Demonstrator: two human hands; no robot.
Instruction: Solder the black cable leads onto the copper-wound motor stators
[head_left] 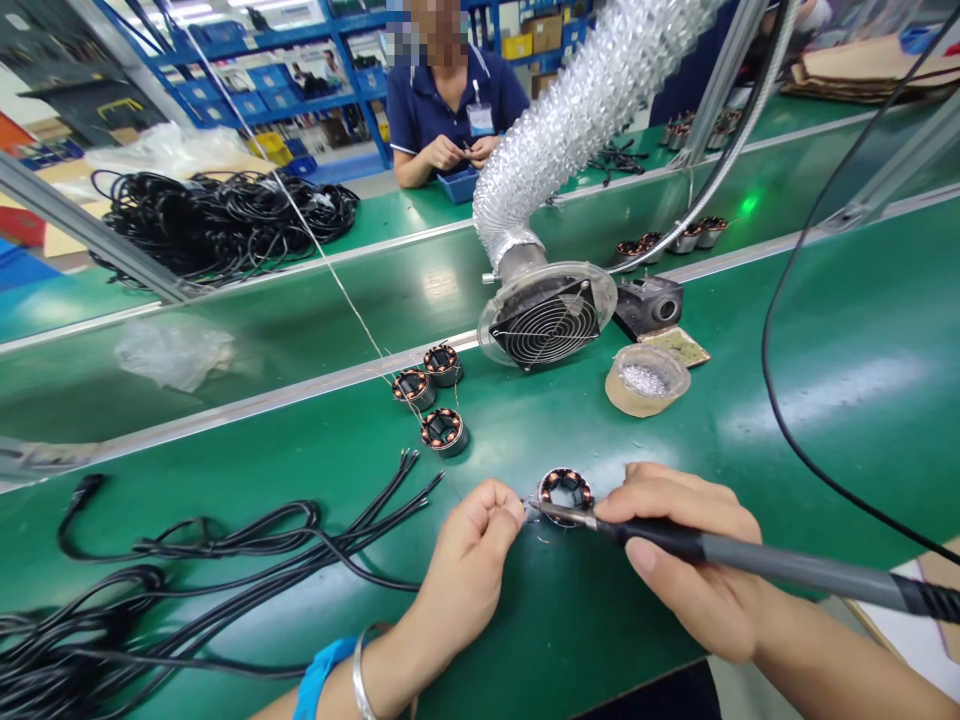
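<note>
My right hand [690, 540] grips a soldering iron [675, 540] like a pen. Its metal tip points left, across the near edge of a ring-shaped motor stator [566, 490] with copper windings. Close to that tip, my left hand [480, 550] has thumb and forefinger pinched on a thin wire, mostly hidden by the fingers. Whether the tip touches the wire or the stator I cannot tell. Beyond my left hand stand several more stators [444, 432] in a small group, with a thin pale strand [330, 265] running down to them from above.
A fume duct [555, 130] ends in a grilled fan [547, 325] over the bench. To its right sit a round tub of silvery bits [645, 380] and an iron stand [652, 305]. Black cables [247, 600] lie at left. A co-worker [457, 110] sits opposite; a cord [772, 360] hangs right.
</note>
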